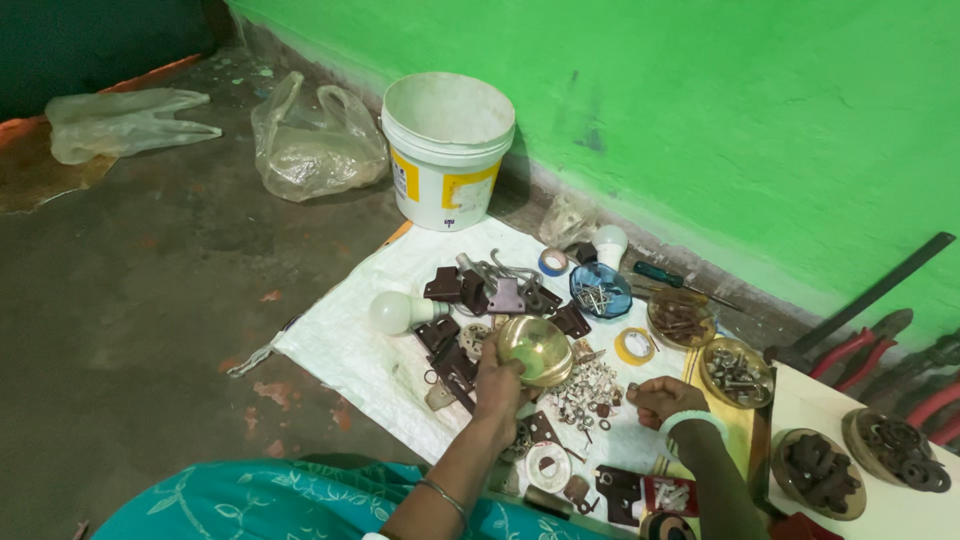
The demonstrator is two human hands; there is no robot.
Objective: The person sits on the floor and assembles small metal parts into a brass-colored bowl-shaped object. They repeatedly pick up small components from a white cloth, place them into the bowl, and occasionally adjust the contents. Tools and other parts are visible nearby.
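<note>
My left hand (498,385) grips a shiny brass bowl (537,349) and holds it tilted just above a white woven sheet (345,345) on the floor. To its right, my right hand (660,398), with a pale green bangle on the wrist, is closed low over the sheet; something small may be pinched in it, but I cannot make it out. A heap of small white and rusty screws and washers (590,388) lies between the two hands. Dark brown metal brackets (452,355) lie scattered just left of the bowl.
A white bucket (447,150) stands by the green wall. On the sheet lie two white bulbs (398,312), tape rolls (634,346), a blue dish of screws (600,290) and brass bowls of hardware (737,372). Red-handled pliers (860,345) lie at right; plastic bags (312,145) behind.
</note>
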